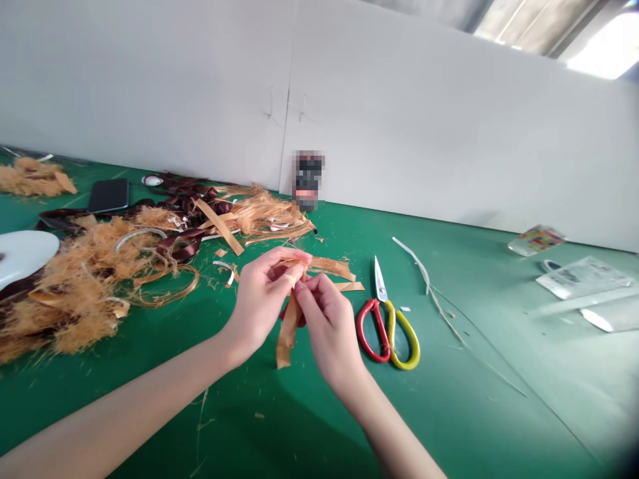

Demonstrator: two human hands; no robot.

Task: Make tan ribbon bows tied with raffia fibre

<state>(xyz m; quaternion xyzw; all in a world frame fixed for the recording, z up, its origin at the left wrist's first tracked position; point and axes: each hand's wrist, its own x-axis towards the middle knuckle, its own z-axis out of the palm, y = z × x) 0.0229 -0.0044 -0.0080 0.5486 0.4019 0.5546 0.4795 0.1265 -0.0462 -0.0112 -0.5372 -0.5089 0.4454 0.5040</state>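
Both hands meet over the middle of the green table, fingers pinched together on tan ribbon (287, 334). My left hand (264, 293) grips it from the left, thumb pressed on top. Close against it, my right hand (327, 316) pinches the ribbon with thumb and fingertips. One strip hangs down between the hands, and other tan strips (334, 267) stick out to the right behind the fingers. Something dark red shows partly beneath the hands; I cannot make out what it is. Scissors (387, 326) with one red and one yellow handle lie to the right of my right hand.
Frayed tan fibre (94, 286) heaps up on the left, with dark brown ribbon (184, 246) among it. A phone (108, 195) lies behind. White cord (414, 259) and clear plastic packets (584, 283) lie on the right. A pale partition (424, 120) closes off the table's back.
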